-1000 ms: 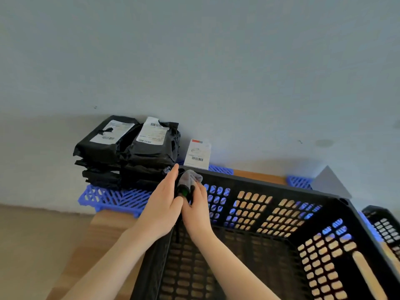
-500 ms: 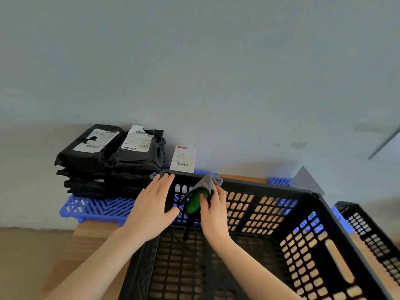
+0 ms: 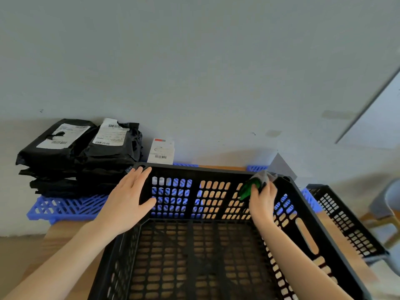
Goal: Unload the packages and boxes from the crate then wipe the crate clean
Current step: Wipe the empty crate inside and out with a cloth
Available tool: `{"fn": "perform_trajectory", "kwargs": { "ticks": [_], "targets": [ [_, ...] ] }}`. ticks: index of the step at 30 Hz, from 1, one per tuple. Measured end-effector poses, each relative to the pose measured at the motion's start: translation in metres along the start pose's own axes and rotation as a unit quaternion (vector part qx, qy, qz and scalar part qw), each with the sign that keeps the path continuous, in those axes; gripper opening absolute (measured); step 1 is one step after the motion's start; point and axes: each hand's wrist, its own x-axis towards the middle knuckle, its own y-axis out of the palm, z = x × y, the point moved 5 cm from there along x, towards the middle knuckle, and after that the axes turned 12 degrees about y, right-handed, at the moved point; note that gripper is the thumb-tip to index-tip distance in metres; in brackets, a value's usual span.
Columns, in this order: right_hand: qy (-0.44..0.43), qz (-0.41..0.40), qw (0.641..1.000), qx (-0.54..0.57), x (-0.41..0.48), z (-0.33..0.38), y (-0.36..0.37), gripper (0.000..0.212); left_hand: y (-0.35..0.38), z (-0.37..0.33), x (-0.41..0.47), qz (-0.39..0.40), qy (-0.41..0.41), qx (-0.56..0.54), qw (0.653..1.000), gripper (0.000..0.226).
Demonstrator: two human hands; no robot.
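Head view, mid-wipe: held grey-green cloth (image 3: 251,188) against the crate (image 3: 194,169)'s far-right corner, right hand (image 3: 263,204) fingers (image 3: 267,189) curled round it. Braced far-left corner with left hand (image 3: 125,206), fingers straight, slightly spread. Showed packages (image 3: 71,156) stacked beyond that corner. Probably faced right wall next.

Crate (image 3: 216,171) mouth open above; you can drop straight to its slatted floor. Far corners taken: left hand (image 3: 127,204) flat on one, right hand (image 3: 263,202) gripping the cloth (image 3: 249,189) at the other. Black packages (image 3: 71,161) crowd outside left; second crate (image 3: 346,221) close right.
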Motion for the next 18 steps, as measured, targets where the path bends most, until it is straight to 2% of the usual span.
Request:
{"fn": "perform_trajectory", "kwargs": {
  "ticks": [4, 8, 12, 14, 18],
  "targets": [
    [0.024, -0.037, 0.999, -0.001, 0.021, -0.010, -0.024, 0.050, 0.000, 0.001, 0.001, -0.008, 0.000, -0.016, 1.000, 0.083],
    [0.016, -0.044, 0.999, 0.022, 0.003, 0.000, 0.000, 0.045, 0.000, 0.000, 0.001, -0.014, -0.002, -0.023, 1.000, 0.080],
    [-0.107, 0.067, 0.992, -0.028, -0.051, 0.029, 0.064, 0.048, -0.001, 0.000, 0.001, -0.019, -0.001, -0.033, 0.999, 0.077],
    [-0.187, 0.122, 0.972, -0.069, -0.080, 0.043, 0.097, 0.055, -0.001, 0.001, 0.000, -0.028, -0.006, -0.057, 0.998, 0.071],
    [-0.295, 0.171, 0.933, -0.120, -0.124, 0.070, 0.149, 0.057, -0.002, 0.001, -0.001, -0.047, -0.023, -0.119, 0.992, 0.059]
  ]
}}
